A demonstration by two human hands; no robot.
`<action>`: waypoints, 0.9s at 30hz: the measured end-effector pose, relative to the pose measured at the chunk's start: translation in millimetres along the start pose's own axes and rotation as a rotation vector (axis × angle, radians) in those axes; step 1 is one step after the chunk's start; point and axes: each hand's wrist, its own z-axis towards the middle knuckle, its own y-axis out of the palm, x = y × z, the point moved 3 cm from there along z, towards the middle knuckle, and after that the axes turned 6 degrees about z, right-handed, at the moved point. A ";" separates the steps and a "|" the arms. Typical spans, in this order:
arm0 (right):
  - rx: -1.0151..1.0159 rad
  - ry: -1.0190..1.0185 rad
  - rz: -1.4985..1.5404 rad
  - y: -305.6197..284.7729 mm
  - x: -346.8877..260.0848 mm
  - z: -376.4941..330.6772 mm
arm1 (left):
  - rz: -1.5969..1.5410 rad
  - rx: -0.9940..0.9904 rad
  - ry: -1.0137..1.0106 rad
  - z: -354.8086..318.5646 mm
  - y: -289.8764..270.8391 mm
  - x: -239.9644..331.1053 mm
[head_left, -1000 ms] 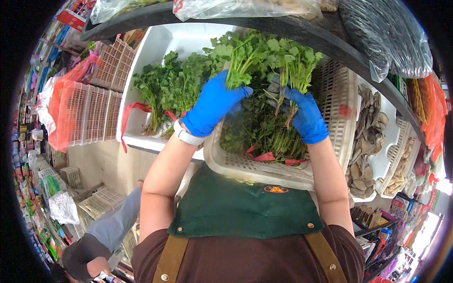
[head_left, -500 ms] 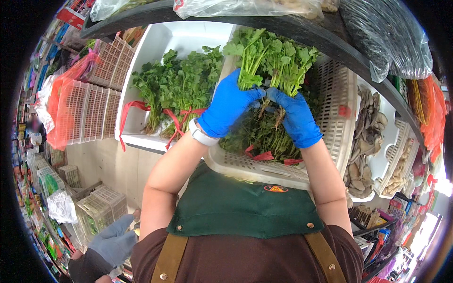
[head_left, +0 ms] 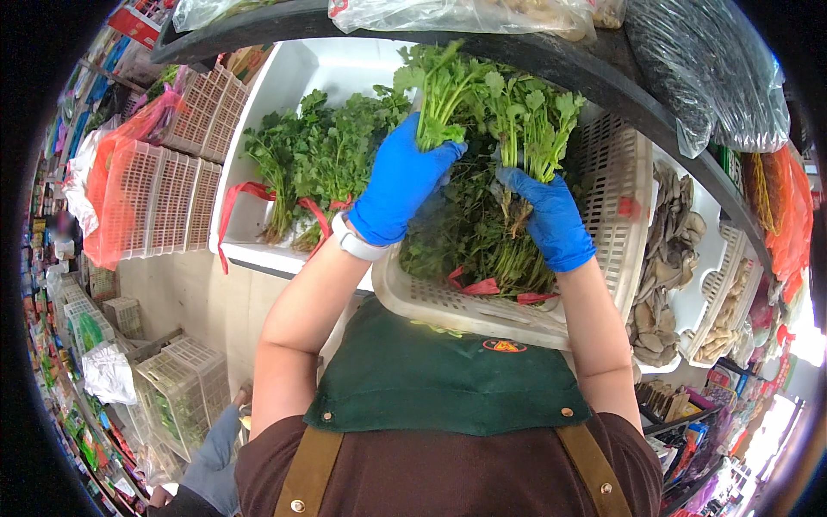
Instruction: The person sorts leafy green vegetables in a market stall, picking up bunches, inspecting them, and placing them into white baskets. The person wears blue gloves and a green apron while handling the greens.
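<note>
While my left hand point(head_left: 398, 183) gripped one herb bunch point(head_left: 444, 90), my right hand point(head_left: 549, 220) clasped another bunch point(head_left: 534, 112), stems down, above the basket point(head_left: 616, 215) beneath my fingers.

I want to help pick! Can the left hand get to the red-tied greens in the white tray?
Probably yes. The left hand grips a herb bunch right beside the red-tied greens in the white tray, with nothing between them, but it would need to let go first.

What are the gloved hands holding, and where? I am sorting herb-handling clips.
Left hand and right hand grip a leafy herb bunch by its stems.
</note>
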 end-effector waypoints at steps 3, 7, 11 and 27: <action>-0.024 0.005 0.025 -0.3 6.3 -1.1 | -0.137 -0.045 -0.058 -4.2 10.5 9.7; -0.038 0.023 -0.096 -0.2 13.5 -0.9 | -0.172 -0.008 -0.027 -2.3 19.6 4.7; -0.025 0.007 -0.063 5.6 9.6 -5.6 | -0.132 -0.010 -0.016 -0.5 16.3 3.5; -0.036 -0.046 0.013 -2.2 1.0 -3.3 | -0.156 -0.157 -0.207 -8.8 5.6 3.4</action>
